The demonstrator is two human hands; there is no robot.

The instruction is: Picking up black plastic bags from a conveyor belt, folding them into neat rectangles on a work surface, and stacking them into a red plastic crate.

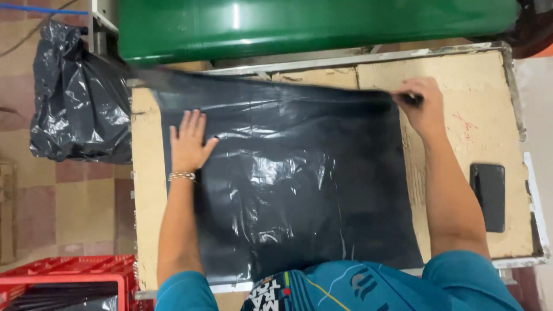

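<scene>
A large black plastic sheet [299, 178] lies spread over a worn cardboard-topped table [461, 103]. My left hand [189, 141] rests flat, fingers apart, on the sheet's left part, a beaded bracelet on the wrist. At the sheet's far right corner my right hand [423, 103] pinches the plastic's top edge between closed fingers. The far edge of the sheet looks lifted and blurred along the back of the table.
A green machine body [311, 23] runs along the back. A stuffed black plastic bag [75, 98] hangs at the left. A dark phone [488, 196] lies at the table's right. A red crate [69, 282] stands on the tiled floor at lower left.
</scene>
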